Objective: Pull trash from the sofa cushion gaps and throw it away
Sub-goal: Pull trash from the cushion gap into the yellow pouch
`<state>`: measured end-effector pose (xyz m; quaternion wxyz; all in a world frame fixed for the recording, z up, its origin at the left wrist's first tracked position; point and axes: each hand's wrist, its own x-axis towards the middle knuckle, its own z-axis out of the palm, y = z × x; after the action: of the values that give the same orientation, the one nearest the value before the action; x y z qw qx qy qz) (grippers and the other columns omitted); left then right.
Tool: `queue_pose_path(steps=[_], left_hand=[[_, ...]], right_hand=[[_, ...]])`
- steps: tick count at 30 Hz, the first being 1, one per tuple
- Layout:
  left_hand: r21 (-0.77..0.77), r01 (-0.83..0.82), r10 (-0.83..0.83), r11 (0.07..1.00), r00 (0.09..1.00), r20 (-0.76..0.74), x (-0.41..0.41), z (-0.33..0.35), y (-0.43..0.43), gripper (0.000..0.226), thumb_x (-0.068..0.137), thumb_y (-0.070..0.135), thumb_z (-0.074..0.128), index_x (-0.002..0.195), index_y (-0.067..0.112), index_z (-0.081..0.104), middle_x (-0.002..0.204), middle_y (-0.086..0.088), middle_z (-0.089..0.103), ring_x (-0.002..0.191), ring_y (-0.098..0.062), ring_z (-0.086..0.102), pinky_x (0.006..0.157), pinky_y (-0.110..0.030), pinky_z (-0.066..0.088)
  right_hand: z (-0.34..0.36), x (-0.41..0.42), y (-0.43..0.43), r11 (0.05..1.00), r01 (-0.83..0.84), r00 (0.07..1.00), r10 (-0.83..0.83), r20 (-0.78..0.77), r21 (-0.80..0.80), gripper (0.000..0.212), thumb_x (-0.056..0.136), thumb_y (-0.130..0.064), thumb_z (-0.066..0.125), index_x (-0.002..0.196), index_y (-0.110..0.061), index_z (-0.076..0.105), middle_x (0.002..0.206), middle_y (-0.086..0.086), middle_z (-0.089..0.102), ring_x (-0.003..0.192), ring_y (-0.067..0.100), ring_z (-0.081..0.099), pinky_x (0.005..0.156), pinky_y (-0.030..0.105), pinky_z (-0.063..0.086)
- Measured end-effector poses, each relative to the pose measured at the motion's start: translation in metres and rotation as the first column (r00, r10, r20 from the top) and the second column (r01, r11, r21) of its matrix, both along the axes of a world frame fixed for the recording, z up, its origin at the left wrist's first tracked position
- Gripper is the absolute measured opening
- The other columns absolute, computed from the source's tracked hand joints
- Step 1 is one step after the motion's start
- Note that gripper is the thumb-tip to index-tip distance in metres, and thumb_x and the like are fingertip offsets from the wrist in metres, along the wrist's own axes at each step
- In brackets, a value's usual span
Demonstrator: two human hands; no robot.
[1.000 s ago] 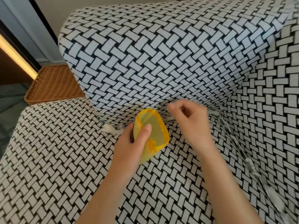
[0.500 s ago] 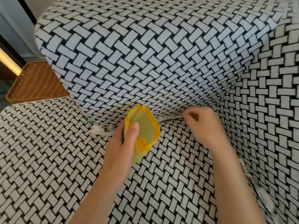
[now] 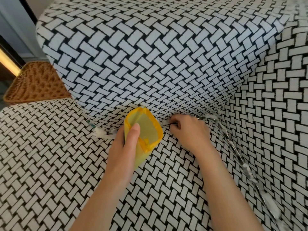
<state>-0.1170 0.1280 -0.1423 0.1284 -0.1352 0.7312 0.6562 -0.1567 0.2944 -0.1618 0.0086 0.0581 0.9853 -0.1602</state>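
Observation:
My left hand (image 3: 124, 147) grips a small yellow bag (image 3: 143, 130) with its mouth held open, standing on the sofa seat (image 3: 50, 164) just in front of the back cushion (image 3: 150, 55). My right hand (image 3: 188, 130) sits at the gap under that cushion and pinches a thin dark strip of trash (image 3: 168, 124). White crumpled scraps (image 3: 100, 133) poke out of the gap left of the bag. More white and silvery trash (image 3: 210, 116) sticks out at the corner gap and runs down the right side gap (image 3: 248, 170).
A wicker basket (image 3: 35, 82) stands beyond the sofa's left end. The right arm cushion (image 3: 275, 114) rises close beside my right forearm. A greenish bit (image 3: 90, 123) shows in the gap at the far left.
My right hand dropped from mid-air down to the back gap and pinched a strip there. The left hand keeps holding the yellow bag in place.

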Motion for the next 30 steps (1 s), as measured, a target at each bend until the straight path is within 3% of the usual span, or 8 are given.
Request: queue_pose_path(steps=[2,6,9,13,17,22,27,30], left_hand=[[0.004,-0.014,0.013,1.000,1.000,0.014,0.000,0.001,0.001,0.063,0.065,0.070,0.037,0.119,0.039,0.048,0.109,0.017,0.055,0.100,-0.002,0.051,0.087,-0.030,0.036],[0.010,-0.045,0.045,0.999,0.998,0.048,0.000,0.003,0.003,0.027,0.087,0.054,0.037,0.111,0.042,0.043,0.097,0.024,0.049,0.088,0.006,0.046,0.080,-0.028,0.032],[0.019,-0.049,0.049,0.999,0.998,0.047,-0.001,0.003,0.004,0.021,0.090,0.050,0.037,0.110,0.043,0.042,0.094,0.025,0.048,0.084,0.006,0.044,0.072,-0.023,0.032],[0.031,-0.034,0.033,0.999,0.999,0.033,0.000,0.005,0.004,0.017,0.091,0.047,0.037,0.107,0.045,0.041,0.092,0.027,0.046,0.082,0.008,0.044,0.065,-0.017,0.031],[0.028,-0.013,0.012,1.000,0.999,0.032,0.001,0.005,0.002,0.012,0.090,0.050,0.037,0.099,0.049,0.045,0.095,0.028,0.049,0.086,0.009,0.046,0.065,-0.015,0.031],[0.039,0.012,-0.013,0.999,1.000,0.018,0.002,0.006,0.002,0.012,0.087,0.054,0.039,0.094,0.052,0.047,0.099,0.030,0.050,0.090,0.011,0.046,0.067,-0.014,0.032],[0.062,-0.003,0.001,0.998,0.999,0.035,0.000,0.007,0.002,0.009,0.088,0.049,0.040,0.092,0.048,0.048,0.096,0.028,0.050,0.086,0.011,0.046,0.064,-0.013,0.031],[0.044,0.015,-0.016,0.999,1.000,0.020,0.000,0.007,0.002,0.014,0.083,0.055,0.040,0.093,0.050,0.049,0.099,0.028,0.051,0.090,0.010,0.047,0.066,-0.014,0.032]], right_hand=[[0.001,-0.001,-0.001,0.998,-0.049,0.999,0.048,0.020,0.051,0.027,0.091,-0.030,0.041,0.112,-0.028,0.058,0.096,-0.001,0.065,0.087,0.025,0.058,0.067,0.029,0.036],[0.003,-0.001,-0.005,0.988,-0.088,0.995,0.082,0.048,0.125,0.032,0.093,-0.030,0.034,0.113,-0.027,0.059,0.107,0.000,0.063,0.093,0.026,0.058,0.072,0.032,0.036],[0.001,-0.002,-0.008,0.984,-0.080,0.992,0.063,0.105,0.161,0.037,0.094,-0.032,0.029,0.112,-0.026,0.061,0.113,0.000,0.060,0.099,0.026,0.057,0.083,0.036,0.039],[-0.001,-0.004,-0.011,0.977,-0.061,0.994,0.041,0.100,0.205,0.037,0.094,-0.033,0.027,0.102,-0.019,0.061,0.108,0.002,0.061,0.096,0.027,0.058,0.087,0.037,0.037],[-0.005,-0.005,-0.009,0.986,-0.019,0.999,0.012,0.043,0.164,0.029,0.093,-0.034,0.034,0.088,-0.018,0.058,0.095,0.001,0.066,0.086,0.025,0.059,0.082,0.034,0.038],[-0.007,-0.006,-0.007,1.000,0.020,1.000,-0.020,-0.016,0.021,0.026,0.092,-0.043,0.045,0.099,-0.027,0.065,0.089,-0.002,0.068,0.085,0.023,0.061,0.072,0.029,0.036],[-0.009,-0.002,-0.010,0.995,0.044,0.975,-0.024,-0.220,0.086,0.021,0.094,-0.029,0.045,0.091,-0.021,0.064,0.086,-0.004,0.066,0.076,0.024,0.061,0.060,0.028,0.037],[0.001,0.001,-0.003,0.995,0.038,0.958,-0.061,-0.280,-0.088,0.018,0.094,-0.024,0.046,0.089,-0.017,0.061,0.076,-0.007,0.059,0.064,0.016,0.055,0.056,0.027,0.037]])
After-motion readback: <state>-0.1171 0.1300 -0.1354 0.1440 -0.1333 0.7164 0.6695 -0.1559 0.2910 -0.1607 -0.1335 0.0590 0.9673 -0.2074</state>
